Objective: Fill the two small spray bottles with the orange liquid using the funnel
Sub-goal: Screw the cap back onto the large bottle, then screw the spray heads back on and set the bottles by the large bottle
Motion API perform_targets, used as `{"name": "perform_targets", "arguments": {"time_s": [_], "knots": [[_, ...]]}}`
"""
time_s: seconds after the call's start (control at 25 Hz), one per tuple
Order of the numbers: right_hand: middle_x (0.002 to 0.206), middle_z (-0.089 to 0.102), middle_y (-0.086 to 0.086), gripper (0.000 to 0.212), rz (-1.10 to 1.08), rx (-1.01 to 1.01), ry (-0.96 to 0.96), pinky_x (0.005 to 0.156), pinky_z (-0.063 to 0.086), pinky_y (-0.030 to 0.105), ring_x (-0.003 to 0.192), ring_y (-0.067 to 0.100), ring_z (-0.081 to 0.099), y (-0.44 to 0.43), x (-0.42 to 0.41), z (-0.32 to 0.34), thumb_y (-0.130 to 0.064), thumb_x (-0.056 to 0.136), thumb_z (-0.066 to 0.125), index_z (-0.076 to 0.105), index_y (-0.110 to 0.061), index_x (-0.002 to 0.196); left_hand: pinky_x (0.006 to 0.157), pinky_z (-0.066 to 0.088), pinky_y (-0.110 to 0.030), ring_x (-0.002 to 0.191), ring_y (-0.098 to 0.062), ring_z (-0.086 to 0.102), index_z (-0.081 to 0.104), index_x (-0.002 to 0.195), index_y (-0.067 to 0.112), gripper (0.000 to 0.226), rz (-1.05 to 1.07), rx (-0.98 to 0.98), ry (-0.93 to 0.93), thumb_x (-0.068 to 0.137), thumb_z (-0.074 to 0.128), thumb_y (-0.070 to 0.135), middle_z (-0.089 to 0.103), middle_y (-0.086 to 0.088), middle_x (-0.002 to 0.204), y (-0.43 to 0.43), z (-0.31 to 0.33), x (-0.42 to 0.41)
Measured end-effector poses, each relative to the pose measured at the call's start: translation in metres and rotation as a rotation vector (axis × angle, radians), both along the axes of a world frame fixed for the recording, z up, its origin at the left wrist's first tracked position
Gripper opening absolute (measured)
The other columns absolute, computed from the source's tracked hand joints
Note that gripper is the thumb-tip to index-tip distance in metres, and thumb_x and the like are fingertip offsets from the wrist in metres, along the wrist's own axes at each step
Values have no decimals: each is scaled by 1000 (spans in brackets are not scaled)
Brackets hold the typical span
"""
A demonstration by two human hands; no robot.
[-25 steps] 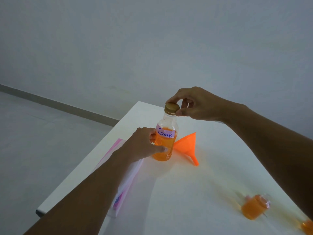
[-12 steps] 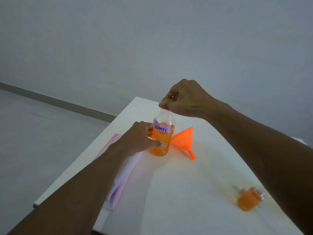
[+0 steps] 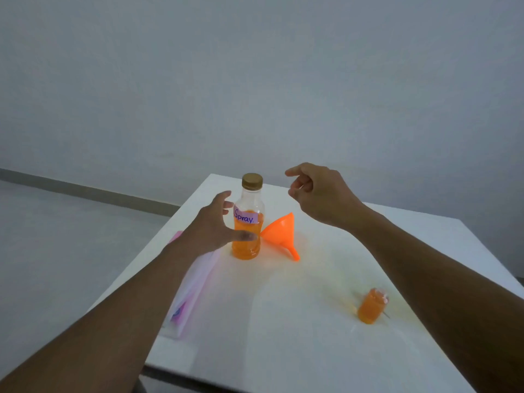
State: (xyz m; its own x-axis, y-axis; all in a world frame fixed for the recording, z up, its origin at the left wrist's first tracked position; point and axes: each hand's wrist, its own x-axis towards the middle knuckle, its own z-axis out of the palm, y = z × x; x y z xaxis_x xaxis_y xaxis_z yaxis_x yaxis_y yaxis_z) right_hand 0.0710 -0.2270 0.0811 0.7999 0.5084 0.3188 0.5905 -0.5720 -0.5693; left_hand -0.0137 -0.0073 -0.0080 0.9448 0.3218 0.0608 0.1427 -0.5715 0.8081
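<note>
Sitting near the table's [image 3: 283, 321] right edge, a small spray bottle [image 3: 372, 306] holds orange liquid. Farther in stands a gold-capped bottle [image 3: 247, 222] labelled "Spray.", an orange funnel [image 3: 280, 234] on its side just right. The left hand [image 3: 215, 225] is spread beside it, thumb touching; the right hand [image 3: 317, 191] is loosely curled and empty.

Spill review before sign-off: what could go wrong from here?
1. The left hand is open beside the tall bottle; a nudge could tip it, though its cap is on.
2. The small spray bottle stands close to the right forearm; an arm sweep might knock it over.
3. The funnel lies on its side and may roll.
</note>
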Motion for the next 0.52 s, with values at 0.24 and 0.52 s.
{"name": "perform_targets", "arguments": {"time_s": [0.24,0.52], "knots": [[98,69,-3,32,-155,15,15,60,50,8,81,6,65,-92,-26,-20,-3,98,49,71,-16,117,58,37,-26,67,-14,44,54,101,20,32,195,15,-327,77,75,22,45,2,77,-55,11,-41],[109,68,6,44,-194,-258,66,75,53,23,92,18,66,-173,-32,-64,14,87,46,72,-9,114,67,49,-25,71,-14,56,65,97,25,28,-110,-63,-180,75,71,8,62,3,82,-169,-43,-43]]}}
